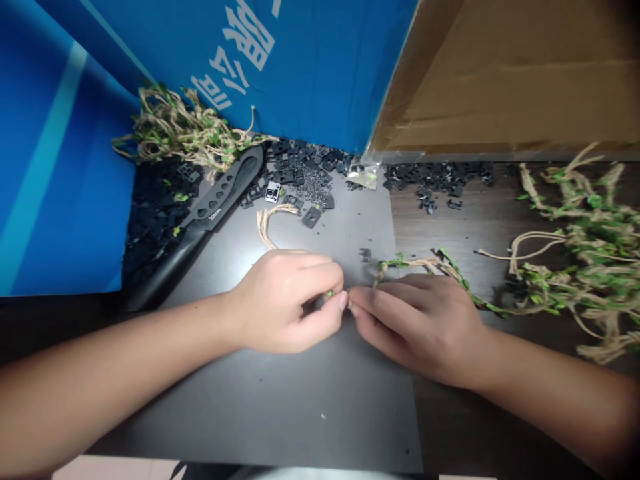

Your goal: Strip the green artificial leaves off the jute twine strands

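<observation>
Both hands meet fingertip to fingertip over the grey board [320,413]. My left hand [295,300] pinches a leafy twine cord, whose frayed tan end [270,223] sticks out behind the knuckles. Close beside it, my right hand [420,323] is closed on the same cord, thumb and forefinger together. A stretch of the twine cord with green leaves [440,267] runs from the right hand toward the tangled pile [590,247] at the right. What exactly lies between the fingertips is mostly hidden.
A black-handled knife [225,193] lies at the left beside a second heap of leafy twine [185,130]. Small black plastic pieces [290,167] are scattered along the back. Blue boxes [320,73] and a brown carton [510,80] stand behind.
</observation>
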`<state>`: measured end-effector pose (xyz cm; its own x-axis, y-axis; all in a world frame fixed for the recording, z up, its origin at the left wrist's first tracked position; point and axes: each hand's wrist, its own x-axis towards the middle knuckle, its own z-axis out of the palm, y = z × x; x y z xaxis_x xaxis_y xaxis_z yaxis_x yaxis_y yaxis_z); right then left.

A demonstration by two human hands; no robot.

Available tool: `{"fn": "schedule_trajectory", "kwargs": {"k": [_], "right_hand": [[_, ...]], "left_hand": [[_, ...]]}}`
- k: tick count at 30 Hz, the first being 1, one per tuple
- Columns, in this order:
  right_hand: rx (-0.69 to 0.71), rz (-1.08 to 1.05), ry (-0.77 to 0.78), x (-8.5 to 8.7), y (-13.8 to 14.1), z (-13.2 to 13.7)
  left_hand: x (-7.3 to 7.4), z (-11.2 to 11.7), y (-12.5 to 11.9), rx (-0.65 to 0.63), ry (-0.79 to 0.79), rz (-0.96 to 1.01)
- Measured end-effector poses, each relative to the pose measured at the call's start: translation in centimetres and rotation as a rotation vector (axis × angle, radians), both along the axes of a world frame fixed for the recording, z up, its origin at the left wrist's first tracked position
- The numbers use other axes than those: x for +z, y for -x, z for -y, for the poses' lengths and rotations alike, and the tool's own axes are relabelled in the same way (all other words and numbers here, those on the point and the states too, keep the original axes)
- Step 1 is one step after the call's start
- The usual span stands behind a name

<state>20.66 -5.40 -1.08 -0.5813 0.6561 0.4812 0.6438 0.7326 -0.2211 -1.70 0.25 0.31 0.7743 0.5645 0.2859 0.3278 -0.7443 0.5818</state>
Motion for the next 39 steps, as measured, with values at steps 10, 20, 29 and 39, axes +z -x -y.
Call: {"fn": "schedule_trajectory", "kwargs": {"k": [10,20,29,39], "right_hand": [[0.031,-0.081,0.015,-0.11,-0.23,0.19],[0.048,-0.081,0.008,-0.20,-0.38,0.20],[0.024,-0.104,0.029,-0.35,-0.40,0.23],[-0.001,-0.089,0.023,-0.30,-0.40,-0.04]], "left_hand": [[0.11,-0.10,0.08,-0.033,0.073,0.030],[0.08,-0.19,0.18,-0.047,0.069,0.059],[-0.22,-0.17,0.35,-0.068,0.074,0.062],[-0.15,-0.09,0.67,-0.063,0.098,0.130]]}}
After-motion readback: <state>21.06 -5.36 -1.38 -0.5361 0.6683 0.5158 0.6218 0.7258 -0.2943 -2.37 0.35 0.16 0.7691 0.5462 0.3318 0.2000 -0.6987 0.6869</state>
